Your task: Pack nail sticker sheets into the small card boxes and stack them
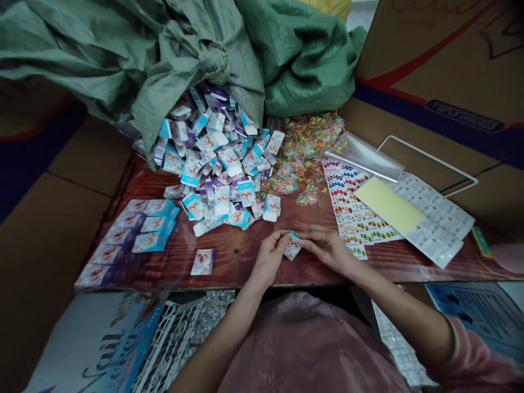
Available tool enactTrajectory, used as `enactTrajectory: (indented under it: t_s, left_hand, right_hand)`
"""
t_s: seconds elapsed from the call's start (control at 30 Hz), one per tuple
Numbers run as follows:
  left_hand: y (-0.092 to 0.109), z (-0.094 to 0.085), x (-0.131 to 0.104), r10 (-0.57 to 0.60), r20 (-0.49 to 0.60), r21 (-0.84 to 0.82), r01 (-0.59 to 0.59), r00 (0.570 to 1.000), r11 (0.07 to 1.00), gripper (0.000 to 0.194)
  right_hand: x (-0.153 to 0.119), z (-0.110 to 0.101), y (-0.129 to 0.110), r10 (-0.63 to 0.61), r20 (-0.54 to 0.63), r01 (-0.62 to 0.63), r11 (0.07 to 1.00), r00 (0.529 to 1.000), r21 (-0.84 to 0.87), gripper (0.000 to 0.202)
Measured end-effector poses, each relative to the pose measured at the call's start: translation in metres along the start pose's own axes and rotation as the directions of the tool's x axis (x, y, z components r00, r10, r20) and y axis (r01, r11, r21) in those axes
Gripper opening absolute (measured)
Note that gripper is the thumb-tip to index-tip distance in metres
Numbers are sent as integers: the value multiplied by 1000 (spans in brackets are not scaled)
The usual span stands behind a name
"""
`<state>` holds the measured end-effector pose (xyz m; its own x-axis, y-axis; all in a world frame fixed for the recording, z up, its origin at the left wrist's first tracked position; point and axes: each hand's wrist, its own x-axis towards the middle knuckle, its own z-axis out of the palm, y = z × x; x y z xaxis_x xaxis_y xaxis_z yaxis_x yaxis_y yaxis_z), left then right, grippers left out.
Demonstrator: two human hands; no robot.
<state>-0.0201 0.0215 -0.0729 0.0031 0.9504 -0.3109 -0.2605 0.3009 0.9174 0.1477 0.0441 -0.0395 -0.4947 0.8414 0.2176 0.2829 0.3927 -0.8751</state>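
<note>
Here, between cartons, both hands pinch one small box at a brown table.

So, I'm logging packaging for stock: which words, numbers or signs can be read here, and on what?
"Nail", and "ckers" below it, its start unclear: white-and-blue panel, lower left.
"PCS" and "BOXES", digits blurred: large carton, right.
Arrow-like marks: blue panel, lower right; its lines too blurred.
Too small or blurred: the carton's top script, and print on the small boxes, sticker sheets and grey-patterned sheets.
</note>
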Motion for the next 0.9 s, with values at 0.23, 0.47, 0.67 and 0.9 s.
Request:
enactTrajectory:
  t_s: [0.23, 0.47, 0.67, 0.9]
  left_hand:
    - [2, 0, -2, 58, 19, -19, -57, 998, 998, 35]
    - [-2, -5, -9, 159, 66, 101, -165, 985, 981, 41]
    - [-4, -9, -11, 209, 97, 160, -223, 973, 962, 32]
    - [-9, -9, -7, 235, 96, 188, -250, 967, 950, 32]
  right_hand:
    - [-6, 19, 4, 26, -129, -29, 999, 991, -16, 25]
    - [-7, 31, 5, 68, -298, -62, 998, 952, 30, 17]
    - [-7, 16, -4, -23, -137, 24, 1000, 990, 10, 20]
    - [-6, 15, 1, -89, -141, 74, 991, 986, -113, 22]
